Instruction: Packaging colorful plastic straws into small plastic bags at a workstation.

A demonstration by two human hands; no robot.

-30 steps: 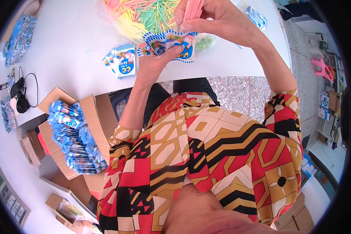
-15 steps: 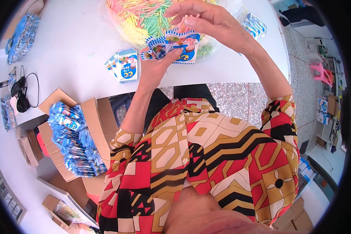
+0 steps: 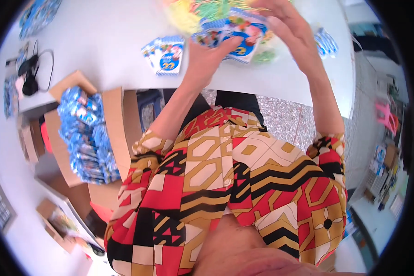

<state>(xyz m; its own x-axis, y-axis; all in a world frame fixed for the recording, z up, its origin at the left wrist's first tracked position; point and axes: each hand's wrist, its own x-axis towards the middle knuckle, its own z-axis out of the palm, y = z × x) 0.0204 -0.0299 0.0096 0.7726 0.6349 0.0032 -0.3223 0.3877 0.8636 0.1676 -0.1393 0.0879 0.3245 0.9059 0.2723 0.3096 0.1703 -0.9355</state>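
At the bottom of the frame is the person's bright shirt [image 3: 234, 193] with red, black and gold shapes. On the left a brown box [image 3: 85, 138] is full of blue packets. Higher up lies the white surface [image 3: 110, 41]. Near the top middle is a flat blue packet [image 3: 237, 34] with cartoon pictures, held just over the surface. The left hand [image 3: 207, 57] grips its lower edge with the thumb on top. The right hand [image 3: 287, 27] curls over its right side. A small blue card pile [image 3: 165, 54] lies left. Colourful sticks [image 3: 202, 11] sit behind.
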